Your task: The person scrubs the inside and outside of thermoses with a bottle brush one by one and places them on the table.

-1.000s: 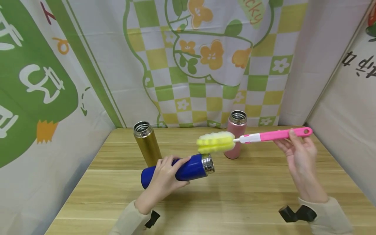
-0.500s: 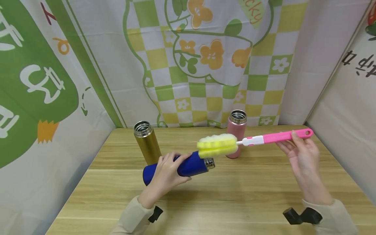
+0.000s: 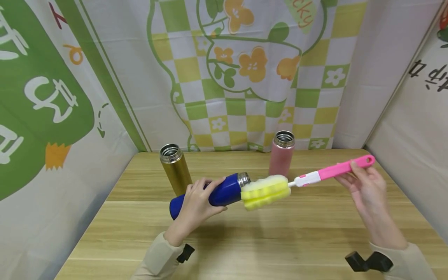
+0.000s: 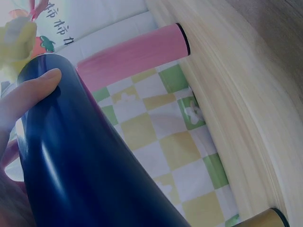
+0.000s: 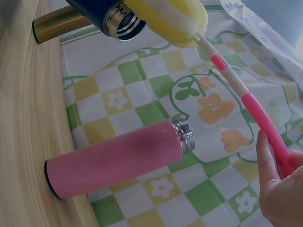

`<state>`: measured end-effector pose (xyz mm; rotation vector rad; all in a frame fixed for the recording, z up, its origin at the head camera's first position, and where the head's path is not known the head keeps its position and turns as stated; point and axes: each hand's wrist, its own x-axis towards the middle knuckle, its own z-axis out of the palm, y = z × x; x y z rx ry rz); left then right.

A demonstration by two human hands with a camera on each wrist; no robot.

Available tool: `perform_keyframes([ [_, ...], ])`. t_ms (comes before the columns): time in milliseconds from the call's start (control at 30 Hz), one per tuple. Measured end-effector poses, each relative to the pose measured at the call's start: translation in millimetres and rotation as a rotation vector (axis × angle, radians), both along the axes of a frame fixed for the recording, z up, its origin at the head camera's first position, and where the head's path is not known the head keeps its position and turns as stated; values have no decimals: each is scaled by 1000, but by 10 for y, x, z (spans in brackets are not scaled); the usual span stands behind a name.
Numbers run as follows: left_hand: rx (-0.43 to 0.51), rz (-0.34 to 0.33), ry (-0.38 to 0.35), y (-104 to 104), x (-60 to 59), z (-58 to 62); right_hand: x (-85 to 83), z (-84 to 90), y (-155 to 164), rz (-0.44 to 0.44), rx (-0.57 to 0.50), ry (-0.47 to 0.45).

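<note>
Lower centre of head view: left hand (image 3: 196,204) wrapped round mid-body of blue flask (image 3: 213,193), fingers curled over top, thumb under; flask held off the table (image 3: 245,241), tipped near horizontal, steel mouth toward frame right. Left wrist view confirms thumb pad (image 4: 35,90) pressed on glossy blue wall.

Lower right: right hand (image 3: 365,190) pinching pink handle of bottle brush (image 3: 329,171) near its far end, fingers closed round it. Yellow-white sponge head (image 3: 266,190) just at flask mouth, touching or nearly so; right wrist view shows sponge beside the open rim, not yet inside.

Handling, judged: flask rigid metal, smooth lacquer, likely slippery, moderate weight; mid-body wrap suits it, clear of mouth. Brush light; sponge soft, squashes to enter the neck; thin white stem may flex, so a grip closer to the stem probably gives better aim.

Farther back: gold flask (image 3: 175,169) upright, centre left, open. Pink flask (image 3: 281,153) upright, centre, open. Checked floral cloth (image 3: 245,77) behind.
</note>
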<state>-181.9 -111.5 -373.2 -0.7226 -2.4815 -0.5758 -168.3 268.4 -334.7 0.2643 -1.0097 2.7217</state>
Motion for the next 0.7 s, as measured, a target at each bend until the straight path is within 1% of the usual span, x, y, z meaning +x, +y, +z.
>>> perform_keyframes([
  [200,33,-1,9,-17,3,2,-3,-22,34,-16,29,-1],
  [367,72,-14,45,-33,5,-5,-3,-53,48,-58,28,1],
  [600,103,-43,47,-41,23,5,-18,-72,63,-87,17,-11],
  [700,120,-49,64,-43,22,8,-27,-80,65,-97,6,-16],
])
